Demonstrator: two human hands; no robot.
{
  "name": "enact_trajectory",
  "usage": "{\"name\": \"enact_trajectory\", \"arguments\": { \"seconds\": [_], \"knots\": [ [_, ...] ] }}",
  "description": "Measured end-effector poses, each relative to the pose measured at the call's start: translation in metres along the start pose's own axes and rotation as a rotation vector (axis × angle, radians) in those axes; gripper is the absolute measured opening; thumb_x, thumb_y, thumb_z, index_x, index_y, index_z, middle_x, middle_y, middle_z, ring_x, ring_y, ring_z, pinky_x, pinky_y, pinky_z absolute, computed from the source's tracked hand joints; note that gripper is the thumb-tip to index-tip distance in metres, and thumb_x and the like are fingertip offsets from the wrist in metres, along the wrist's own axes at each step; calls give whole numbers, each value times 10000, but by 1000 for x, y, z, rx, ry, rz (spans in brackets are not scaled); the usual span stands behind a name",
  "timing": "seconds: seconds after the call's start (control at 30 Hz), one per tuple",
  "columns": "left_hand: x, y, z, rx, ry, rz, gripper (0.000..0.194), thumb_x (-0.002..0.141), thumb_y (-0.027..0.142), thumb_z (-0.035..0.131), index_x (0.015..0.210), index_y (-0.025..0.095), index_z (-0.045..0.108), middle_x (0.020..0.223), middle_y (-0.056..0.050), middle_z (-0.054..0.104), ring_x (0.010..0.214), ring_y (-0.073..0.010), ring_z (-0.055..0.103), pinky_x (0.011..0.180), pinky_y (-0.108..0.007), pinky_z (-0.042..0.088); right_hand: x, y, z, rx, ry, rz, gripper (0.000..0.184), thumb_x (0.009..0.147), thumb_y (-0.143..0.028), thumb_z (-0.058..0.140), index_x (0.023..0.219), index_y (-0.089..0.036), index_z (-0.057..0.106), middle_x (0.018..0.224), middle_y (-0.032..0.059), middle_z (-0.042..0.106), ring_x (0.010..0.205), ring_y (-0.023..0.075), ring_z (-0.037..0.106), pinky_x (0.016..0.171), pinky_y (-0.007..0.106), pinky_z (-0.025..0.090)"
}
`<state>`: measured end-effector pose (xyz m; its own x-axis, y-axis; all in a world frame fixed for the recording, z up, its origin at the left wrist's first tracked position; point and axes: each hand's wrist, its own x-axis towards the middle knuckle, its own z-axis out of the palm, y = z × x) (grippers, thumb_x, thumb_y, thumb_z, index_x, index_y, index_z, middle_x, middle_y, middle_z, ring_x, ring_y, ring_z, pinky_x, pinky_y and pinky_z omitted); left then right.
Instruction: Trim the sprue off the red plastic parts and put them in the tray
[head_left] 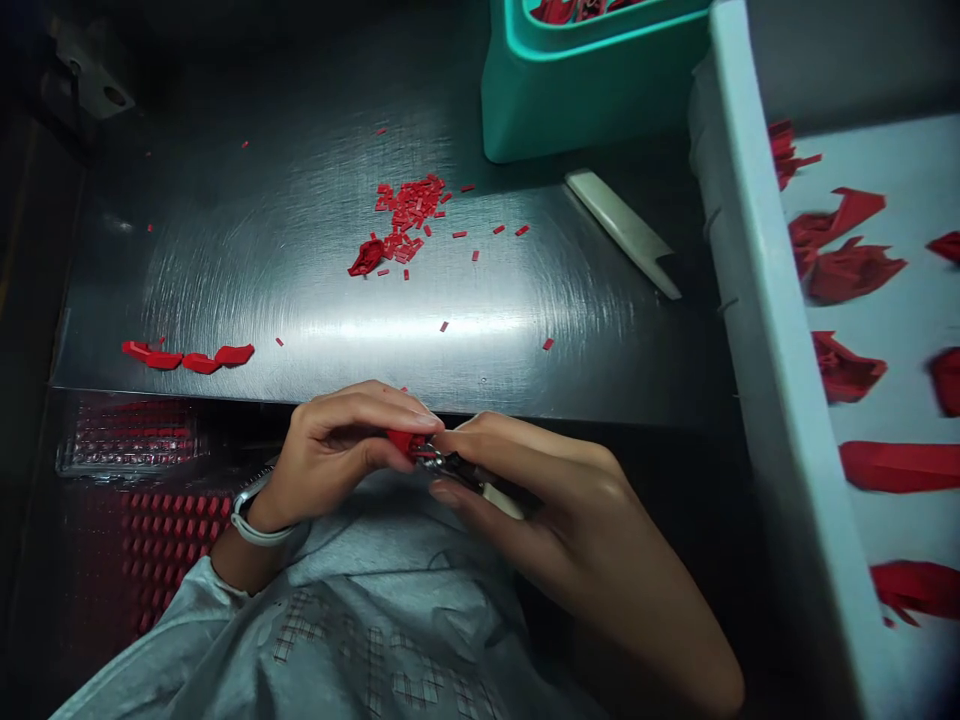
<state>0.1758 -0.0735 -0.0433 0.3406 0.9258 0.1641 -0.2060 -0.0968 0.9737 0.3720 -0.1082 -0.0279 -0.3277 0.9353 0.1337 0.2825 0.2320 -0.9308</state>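
My left hand (337, 440) pinches a small red piece (403, 442) between thumb and fingers, just past the table's near edge. My right hand (570, 500) is closed around a small hand tool (501, 500) with a shiny metal tip, a dark middle and a cream handle end. The tool's tip meets the red piece, and the fingertips of both hands nearly touch. The fingers cover much of the tool, so its exact kind cannot be made out.
Small red chips (415, 203) lie heaped on the metal table (315, 300), with a folded red piece (367, 257) beside them. Several red pieces (201, 363) form a row at left. A cream strip (622, 232), teal bin (592, 110) and white crate (780, 400) stand right. Red-filled trays (176, 540) sit lower left.
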Motion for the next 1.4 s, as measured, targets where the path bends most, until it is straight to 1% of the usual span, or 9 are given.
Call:
{"name": "enact_trajectory", "arguments": {
  "seconds": [0.27,0.37,0.5,0.6,0.77,0.93,1.07,1.23,1.4],
  "knots": [
    [-4,-2,1,-44,29,-42,143,856,310,882,997,297,864,899,-48,839,857,-153,788,789,-237,636,2,-1,-3,-7,-97,63,226,1054,-304,644,882,-187,732,723,-22,638,626,115,575,589,223,433],
    [-9,-2,3,-14,88,-72,152,879,358,860,1012,285,857,903,-52,840,856,-160,795,780,-239,637,3,-2,-4,-25,-155,93,300,1094,-354,564,897,-197,726,720,-21,636,637,124,580,595,239,422],
    [-12,-2,9,64,188,-101,183,886,396,849,997,251,836,876,-49,838,837,-169,803,748,-245,643,3,-2,0,-94,-130,67,486,1146,-446,402,769,-213,600,642,-41,550,553,117,496,536,257,362],
    [-12,-2,15,108,232,-99,207,896,420,836,967,228,813,893,-56,846,830,-176,815,781,-262,651,2,-2,4,-118,-89,57,539,1163,-463,314,711,-228,492,615,-52,511,519,110,469,528,259,364],
    [-13,1,21,140,268,-100,206,915,412,818,950,215,775,948,-62,854,827,-182,824,779,-271,652,1,-3,5,-100,-90,68,527,1168,-415,264,719,-238,475,628,-45,560,540,119,535,539,264,403],
    [-17,5,17,267,239,-132,195,935,398,797,976,211,762,996,-72,854,831,-188,820,739,-264,632,0,-3,2,-129,-127,97,471,1145,-324,291,736,-242,509,673,-22,639,557,134,587,538,278,431],
    [-20,6,15,343,227,-122,151,955,356,780,1022,221,767,1044,-59,853,837,-165,810,730,-234,605,0,-3,4,-147,-136,116,472,1136,-338,276,714,-253,469,632,-22,606,521,145,556,508,289,411],
    [-22,5,15,346,238,-124,125,971,335,762,1036,229,768,1059,-50,854,896,-162,814,781,-224,612,0,-3,9,-153,-141,181,488,1130,-398,232,682,-270,376,594,-28,546,502,152,501,507,304,379],
    [-24,5,16,362,250,-149,150,962,351,771,1033,219,766,1050,-56,852,899,-179,812,801,-255,620,-1,-2,9,-143,-144,207,457,1106,-379,221,673,-283,333,572,-33,511,486,164,474,506,323,355]
  ]
}}
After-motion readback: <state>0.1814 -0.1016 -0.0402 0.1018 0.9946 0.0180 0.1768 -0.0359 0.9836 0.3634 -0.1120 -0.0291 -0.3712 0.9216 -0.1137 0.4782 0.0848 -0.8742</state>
